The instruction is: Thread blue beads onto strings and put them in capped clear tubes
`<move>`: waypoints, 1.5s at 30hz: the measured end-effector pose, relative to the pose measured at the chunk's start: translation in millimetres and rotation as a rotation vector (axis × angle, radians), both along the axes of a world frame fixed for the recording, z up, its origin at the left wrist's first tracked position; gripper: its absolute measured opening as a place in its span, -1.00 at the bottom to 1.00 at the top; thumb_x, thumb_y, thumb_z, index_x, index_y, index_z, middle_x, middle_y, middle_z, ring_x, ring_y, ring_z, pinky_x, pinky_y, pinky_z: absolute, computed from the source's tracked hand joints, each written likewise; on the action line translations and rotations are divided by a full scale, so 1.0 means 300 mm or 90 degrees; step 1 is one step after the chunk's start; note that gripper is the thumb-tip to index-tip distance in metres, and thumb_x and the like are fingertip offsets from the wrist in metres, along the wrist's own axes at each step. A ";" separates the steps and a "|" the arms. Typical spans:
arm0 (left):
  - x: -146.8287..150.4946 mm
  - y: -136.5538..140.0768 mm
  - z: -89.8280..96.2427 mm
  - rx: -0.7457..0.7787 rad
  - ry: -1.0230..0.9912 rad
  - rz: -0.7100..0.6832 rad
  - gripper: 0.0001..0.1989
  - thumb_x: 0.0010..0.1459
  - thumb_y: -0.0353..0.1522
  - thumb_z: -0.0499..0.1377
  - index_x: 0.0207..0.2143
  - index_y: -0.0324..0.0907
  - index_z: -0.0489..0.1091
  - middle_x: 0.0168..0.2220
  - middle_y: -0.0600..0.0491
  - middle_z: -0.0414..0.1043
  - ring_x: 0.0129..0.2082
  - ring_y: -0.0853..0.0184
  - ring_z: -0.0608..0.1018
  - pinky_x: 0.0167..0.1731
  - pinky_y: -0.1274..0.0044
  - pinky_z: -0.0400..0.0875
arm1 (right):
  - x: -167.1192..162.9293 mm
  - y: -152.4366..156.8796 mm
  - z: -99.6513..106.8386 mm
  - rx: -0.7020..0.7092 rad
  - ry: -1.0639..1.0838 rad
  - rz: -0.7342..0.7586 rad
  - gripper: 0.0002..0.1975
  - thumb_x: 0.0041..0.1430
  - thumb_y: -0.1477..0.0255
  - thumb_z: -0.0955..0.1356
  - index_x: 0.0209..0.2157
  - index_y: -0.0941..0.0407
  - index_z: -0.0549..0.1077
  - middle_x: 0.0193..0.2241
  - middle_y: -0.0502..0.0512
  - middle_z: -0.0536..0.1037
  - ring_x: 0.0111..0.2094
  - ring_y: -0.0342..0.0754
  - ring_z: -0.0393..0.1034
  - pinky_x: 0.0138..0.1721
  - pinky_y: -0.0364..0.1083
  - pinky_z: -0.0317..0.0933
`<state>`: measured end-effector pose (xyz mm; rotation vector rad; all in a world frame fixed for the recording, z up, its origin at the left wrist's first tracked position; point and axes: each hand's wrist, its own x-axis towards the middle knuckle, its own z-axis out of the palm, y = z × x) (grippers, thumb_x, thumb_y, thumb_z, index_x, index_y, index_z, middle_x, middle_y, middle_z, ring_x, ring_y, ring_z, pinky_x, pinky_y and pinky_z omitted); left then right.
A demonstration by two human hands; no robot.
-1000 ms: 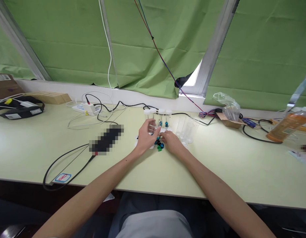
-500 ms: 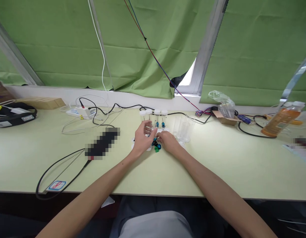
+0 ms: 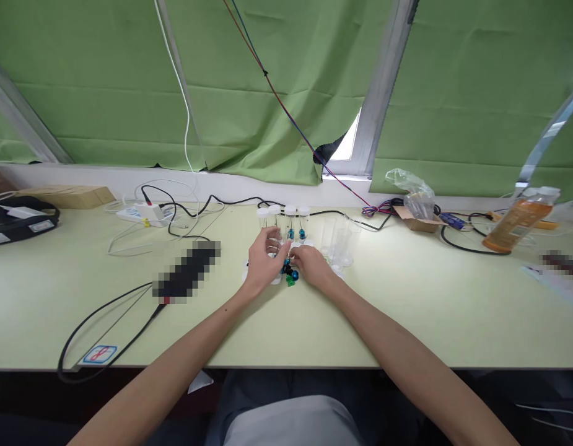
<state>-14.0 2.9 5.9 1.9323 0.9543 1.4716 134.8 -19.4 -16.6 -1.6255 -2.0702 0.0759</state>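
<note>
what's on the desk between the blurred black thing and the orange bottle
In the head view, both hands, left and right, meet over small blue and green pieces, with capped vials and clear tubes just behind.

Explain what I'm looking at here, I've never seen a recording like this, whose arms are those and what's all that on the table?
The camera sits on a person's head, looking down, so the arms are that person's own. The left hand and right hand meet over small blue and green beads on a pale green table. What the fingers pinch is too small to tell. Behind them stand capped clear vials and open clear tubes. Black cables, a white power strip and an orange bottle lie around.
</note>
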 end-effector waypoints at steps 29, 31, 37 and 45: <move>0.003 -0.001 0.001 -0.001 0.003 0.012 -0.64 0.09 -0.20 0.23 -0.07 -0.11 0.33 -0.22 0.03 0.41 -0.40 0.41 0.50 -0.33 0.49 0.46 | 0.005 -0.015 0.024 -0.004 -0.132 0.031 -0.71 0.27 0.58 0.23 -0.04 0.12 0.45 -0.34 0.12 0.45 -0.21 -0.01 0.33 -0.36 -0.13 0.02; 0.004 -0.002 0.002 -0.002 0.004 0.012 -0.64 0.09 -0.20 0.23 -0.07 -0.11 0.33 -0.22 0.04 0.41 -0.41 0.41 0.50 -0.33 0.49 0.46 | 0.003 -0.019 0.027 -0.007 -0.122 0.029 -0.71 0.29 0.57 0.23 -0.03 0.11 0.45 -0.34 0.12 0.45 -0.19 -0.01 0.33 -0.36 -0.14 0.03; 0.003 -0.007 0.009 0.004 0.009 0.008 -0.64 0.10 -0.20 0.22 -0.07 -0.11 0.32 -0.22 0.04 0.40 -0.42 0.42 0.49 -0.35 0.50 0.46 | 0.008 -0.015 0.019 0.011 -0.043 0.030 -0.72 0.28 0.58 0.23 -0.04 0.13 0.46 -0.30 0.13 0.46 -0.19 -0.03 0.33 -0.30 -0.14 0.09; 0.000 -0.006 0.013 0.043 0.013 0.027 -0.63 0.11 -0.19 0.22 -0.06 -0.11 0.32 -0.20 0.02 0.43 -0.41 0.40 0.49 -0.33 0.48 0.47 | 0.014 0.006 0.003 0.089 0.142 0.024 -0.83 0.23 0.60 0.27 -0.24 0.15 0.49 -0.32 0.10 0.51 -0.25 -0.06 0.34 -0.19 -0.12 0.17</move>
